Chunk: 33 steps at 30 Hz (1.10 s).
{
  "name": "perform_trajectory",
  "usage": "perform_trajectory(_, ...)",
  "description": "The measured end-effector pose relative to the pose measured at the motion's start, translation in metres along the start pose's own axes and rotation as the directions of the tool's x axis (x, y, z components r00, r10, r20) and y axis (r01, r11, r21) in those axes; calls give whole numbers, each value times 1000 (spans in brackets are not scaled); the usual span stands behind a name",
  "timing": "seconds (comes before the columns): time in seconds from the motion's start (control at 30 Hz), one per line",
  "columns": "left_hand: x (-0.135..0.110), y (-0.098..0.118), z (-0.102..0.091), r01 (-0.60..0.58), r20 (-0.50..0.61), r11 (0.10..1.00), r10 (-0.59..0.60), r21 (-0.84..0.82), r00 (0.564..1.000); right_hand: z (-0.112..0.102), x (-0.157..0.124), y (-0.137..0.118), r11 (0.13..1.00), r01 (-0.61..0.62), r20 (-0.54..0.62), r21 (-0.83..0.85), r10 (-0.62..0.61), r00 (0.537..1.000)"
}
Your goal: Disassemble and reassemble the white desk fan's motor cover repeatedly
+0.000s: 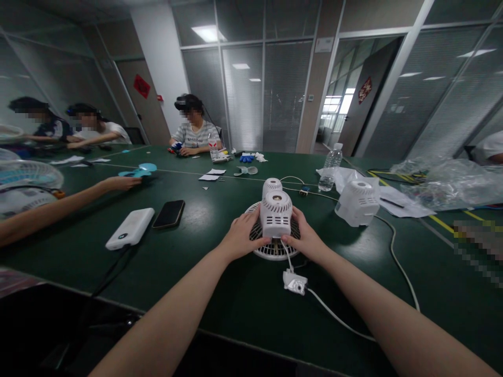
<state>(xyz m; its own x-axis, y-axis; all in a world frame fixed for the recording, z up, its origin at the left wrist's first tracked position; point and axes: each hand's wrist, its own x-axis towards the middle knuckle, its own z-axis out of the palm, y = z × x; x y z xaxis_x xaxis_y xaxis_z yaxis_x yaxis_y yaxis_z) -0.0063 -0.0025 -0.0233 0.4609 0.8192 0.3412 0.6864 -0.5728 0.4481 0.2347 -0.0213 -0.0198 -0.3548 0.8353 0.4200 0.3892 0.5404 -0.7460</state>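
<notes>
A white vented fan housing [276, 213] stands between my two hands, over a round white fan grille [271, 255] on the green table. My left hand [244, 234] curves round the housing's left side, thumb along its lower front edge. Mirroring it on the right, my right hand [308, 236] grips the other side. Just behind the housing shows another white vented part [272, 183]; how the two join is hidden. From the front a white cord runs to a small white box [295, 283] lying on the table.
Another white fan housing [357, 203] and a plastic bottle [330, 166] stand to the right. A white power bank [130, 229] and a phone [168, 214] lie left. A co-worker's hand [124, 183] holds blue fan blades [139, 170]. Plastic bags [451, 180] lie far right.
</notes>
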Motion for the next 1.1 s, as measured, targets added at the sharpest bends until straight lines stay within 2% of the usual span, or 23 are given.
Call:
perform_trajectory(0.57,-6,5,7,-22,-119,995,33,98,992,-5,0,-15,996,-62,-26,-58,61,998)
perform_trajectory(0.9,-5,13,2,21,-88,999,-17,36,996,-10,-5,-26,996,-65,-35,-69,63,997)
perform_trajectory(1.1,-3,8,4,-11,-86,1000,9,-17,996,-14,-5,-32,993,-66,-34,-96,63,997)
